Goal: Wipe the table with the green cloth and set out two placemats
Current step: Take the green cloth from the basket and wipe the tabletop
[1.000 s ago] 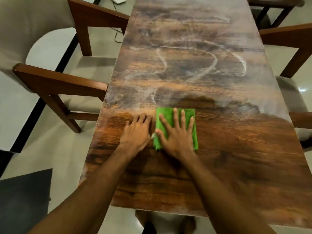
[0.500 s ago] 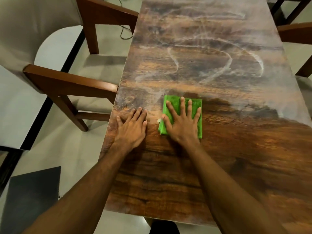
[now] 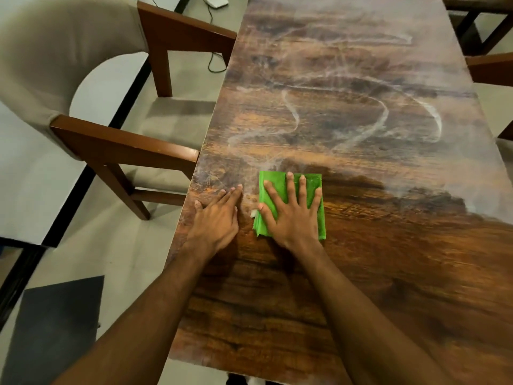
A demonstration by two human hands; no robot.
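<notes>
A folded green cloth (image 3: 315, 181) lies on the dark wooden table (image 3: 374, 287), at the near edge of a dusty, white-streaked patch (image 3: 361, 115). My right hand (image 3: 291, 218) presses flat on the cloth with its fingers spread. To its left, my left hand (image 3: 215, 218) rests palm down on the bare wood near the table's left edge, fingers together, holding nothing. No placemats are in view.
A beige upholstered chair with wooden arms (image 3: 122, 143) stands against the table's left side. More chairs (image 3: 488, 65) sit at the right and far right. A dark mat (image 3: 55, 329) lies on the floor at lower left. A white device with a cable (image 3: 215, 1) is on the floor beyond.
My right hand and the cloth have drawn a little away from my left hand, which they touched before. The view has shifted slightly.
</notes>
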